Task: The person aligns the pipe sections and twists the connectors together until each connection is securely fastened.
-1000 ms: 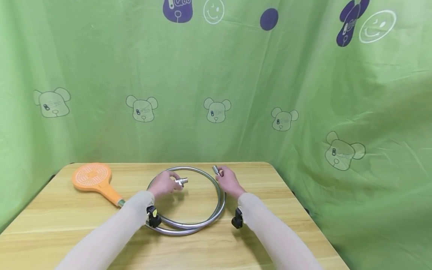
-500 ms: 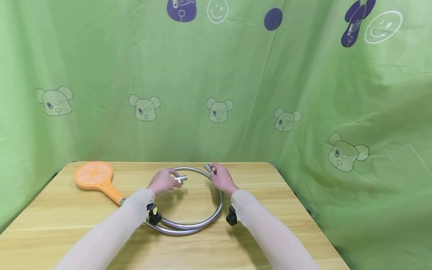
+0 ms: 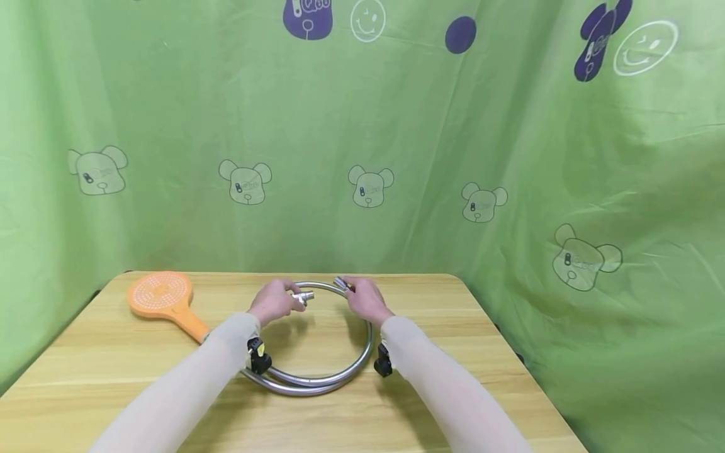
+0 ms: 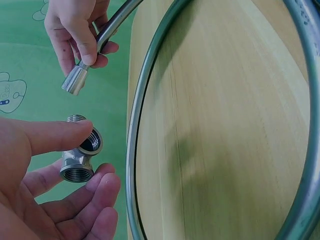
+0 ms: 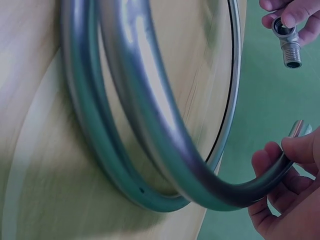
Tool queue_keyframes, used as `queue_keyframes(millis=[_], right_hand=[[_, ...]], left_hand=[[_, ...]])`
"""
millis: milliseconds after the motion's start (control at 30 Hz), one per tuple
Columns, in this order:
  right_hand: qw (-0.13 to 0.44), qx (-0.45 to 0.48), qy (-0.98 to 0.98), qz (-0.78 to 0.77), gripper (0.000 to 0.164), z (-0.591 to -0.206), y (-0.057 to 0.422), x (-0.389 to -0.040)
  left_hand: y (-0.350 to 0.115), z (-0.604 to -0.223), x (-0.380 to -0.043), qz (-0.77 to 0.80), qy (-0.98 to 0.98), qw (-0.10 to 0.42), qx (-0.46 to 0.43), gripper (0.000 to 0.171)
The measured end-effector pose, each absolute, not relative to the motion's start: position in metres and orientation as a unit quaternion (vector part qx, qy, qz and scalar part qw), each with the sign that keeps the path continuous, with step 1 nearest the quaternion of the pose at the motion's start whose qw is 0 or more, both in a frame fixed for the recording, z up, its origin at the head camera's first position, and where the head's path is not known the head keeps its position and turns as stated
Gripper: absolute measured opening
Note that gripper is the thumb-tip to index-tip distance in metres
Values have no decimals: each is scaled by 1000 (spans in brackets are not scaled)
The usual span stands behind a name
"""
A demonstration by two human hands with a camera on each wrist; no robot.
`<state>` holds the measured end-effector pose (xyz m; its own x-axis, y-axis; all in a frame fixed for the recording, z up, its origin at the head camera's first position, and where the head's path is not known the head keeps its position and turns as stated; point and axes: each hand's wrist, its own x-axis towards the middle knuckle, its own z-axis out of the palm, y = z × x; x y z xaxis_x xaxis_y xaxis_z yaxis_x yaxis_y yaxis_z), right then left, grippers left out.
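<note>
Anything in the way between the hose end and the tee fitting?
Nothing visible. In the left wrist view, the hose end in the right hand faces the threaded end of the tee fitting in the left hand across an open gap. The hose loop is off to the side.
</note>
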<state>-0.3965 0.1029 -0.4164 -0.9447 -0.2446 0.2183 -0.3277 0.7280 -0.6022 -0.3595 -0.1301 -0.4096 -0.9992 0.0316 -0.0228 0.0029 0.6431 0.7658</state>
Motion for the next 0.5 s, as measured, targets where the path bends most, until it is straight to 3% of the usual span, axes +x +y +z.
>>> queue_keyframes(millis=[500], right_hand=[[45, 185, -931, 312, 41, -410, 88, -395]], left_hand=[[-131, -406, -361, 417, 909, 5, 7, 43]])
